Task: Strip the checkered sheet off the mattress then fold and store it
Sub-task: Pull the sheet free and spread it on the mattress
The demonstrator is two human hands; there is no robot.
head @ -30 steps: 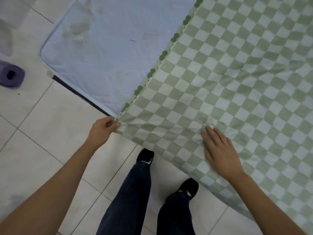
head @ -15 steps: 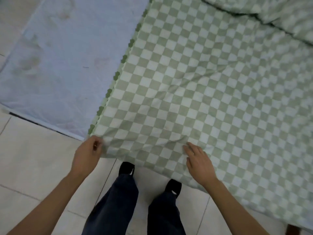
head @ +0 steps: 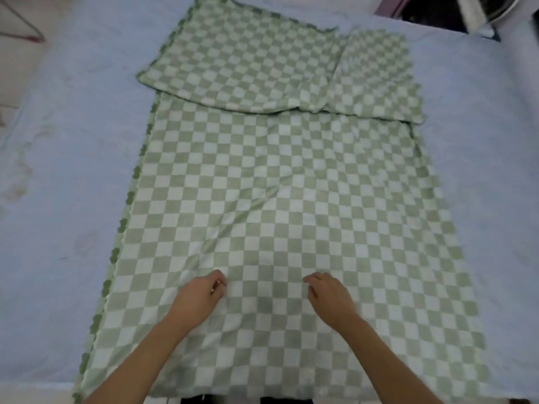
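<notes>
The green-and-white checkered sheet (head: 280, 199) lies spread flat in a long strip down the middle of the pale blue mattress (head: 58, 170). Its far end is folded back over itself in two overlapping flaps. A dark green scalloped trim runs along its left edge. My left hand (head: 201, 298) and my right hand (head: 329, 295) rest on the near part of the sheet, a little apart, fingers curled loosely onto the cloth. Neither hand visibly pinches the fabric; the frame is slightly blurred.
Bare mattress shows on both sides of the sheet, with faint stains at the left (head: 23, 176). Dark objects (head: 466, 10) sit beyond the far right corner. A strip of tiled floor (head: 233, 400) shows at the bottom edge.
My view has lifted from the near corner to the whole sheet. My left hand has let go of the corner and both hands have moved inward onto the middle of the near part.
</notes>
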